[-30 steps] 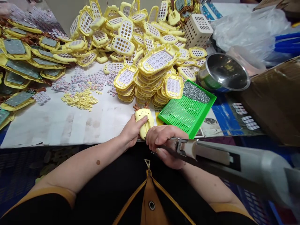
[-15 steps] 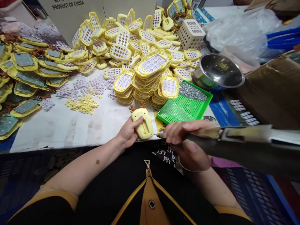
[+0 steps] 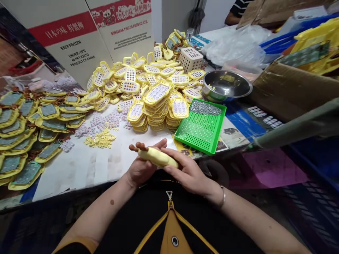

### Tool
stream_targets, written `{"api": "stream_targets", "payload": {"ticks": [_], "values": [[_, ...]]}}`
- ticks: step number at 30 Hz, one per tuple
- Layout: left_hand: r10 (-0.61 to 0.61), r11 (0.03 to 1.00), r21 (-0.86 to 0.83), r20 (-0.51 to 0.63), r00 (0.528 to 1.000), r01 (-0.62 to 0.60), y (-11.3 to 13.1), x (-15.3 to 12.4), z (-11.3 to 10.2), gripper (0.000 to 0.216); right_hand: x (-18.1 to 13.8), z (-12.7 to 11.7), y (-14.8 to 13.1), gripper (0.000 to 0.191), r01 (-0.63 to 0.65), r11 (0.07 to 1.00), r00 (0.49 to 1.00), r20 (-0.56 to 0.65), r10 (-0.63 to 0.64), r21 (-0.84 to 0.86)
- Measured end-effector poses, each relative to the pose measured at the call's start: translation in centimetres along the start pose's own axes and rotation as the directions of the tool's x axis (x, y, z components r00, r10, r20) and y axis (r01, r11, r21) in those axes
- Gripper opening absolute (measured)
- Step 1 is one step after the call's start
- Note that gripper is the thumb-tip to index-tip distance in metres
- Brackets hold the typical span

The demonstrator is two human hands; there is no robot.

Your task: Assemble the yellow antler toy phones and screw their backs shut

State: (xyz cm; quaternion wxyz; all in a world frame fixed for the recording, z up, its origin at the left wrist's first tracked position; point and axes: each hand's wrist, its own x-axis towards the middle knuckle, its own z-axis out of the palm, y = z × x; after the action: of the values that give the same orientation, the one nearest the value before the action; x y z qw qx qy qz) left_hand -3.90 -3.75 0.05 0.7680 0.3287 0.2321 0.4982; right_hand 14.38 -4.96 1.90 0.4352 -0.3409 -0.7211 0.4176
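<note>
1. White-papered counter (image 3: 87,165) backed by two cardboard cartons (image 3: 79,38); heap of yellow keypad shells (image 3: 148,76) mid-counter, too many to count.
2. Green perforated tray (image 3: 202,128): one, right of the hands. Grey mass of small screws (image 3: 205,107) piled along its far edge; near part shows only the hole grid.
3. Steel bowl (image 3: 225,84): one, beyond the tray. A few small yellow bits inside, can't tell what.
4. White slotted basket (image 3: 190,58): one, behind the heap; contents not visible.
5. Left side: rows of yellow shells with grey boards fitted (image 3: 31,123), well over a dozen. Loose yellow rings (image 3: 102,139) and pale rubber pads (image 3: 97,121) in two scattered piles between those rows and the heap.
6. Yellow toy phone (image 3: 159,157): one, with brown antlers (image 3: 137,147) pointing left. Held edge-on above the near counter edge, between both hands.
7. Left hand (image 3: 140,169) cups it from below, fingers (image 3: 160,143) curled up over the far side, closed on it.
8. Right hand (image 3: 189,173) grips the right end, fingers along the top edge, thumb beneath; bracelet at the wrist.
9. Grey tool body (image 3: 296,128) hangs blurred at right, well apart from both hands.
</note>
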Motion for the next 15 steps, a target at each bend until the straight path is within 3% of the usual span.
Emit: {"api": "stream_targets", "payload": {"ticks": [6,11,15], "values": [[-0.033,0.999,0.018,-0.161,0.986,0.036,0.0,0.1,-0.6,0.06,1.4,2.2,2.5,0.038,-0.154,0.969,0.988,0.005,0.156,0.195],[-0.057,0.996,-0.079,-0.332,0.941,0.033,0.4,0.9,-0.5,0.058,2.6,2.6,4.7,0.052,-0.235,0.959,0.972,0.042,0.232,0.16],[-0.037,0.997,-0.079,-0.404,0.914,0.005,0.4,1.0,-0.7,0.061,3.6,2.9,5.6,0.053,-0.277,0.953,0.961,0.02,0.276,0.12]]}}
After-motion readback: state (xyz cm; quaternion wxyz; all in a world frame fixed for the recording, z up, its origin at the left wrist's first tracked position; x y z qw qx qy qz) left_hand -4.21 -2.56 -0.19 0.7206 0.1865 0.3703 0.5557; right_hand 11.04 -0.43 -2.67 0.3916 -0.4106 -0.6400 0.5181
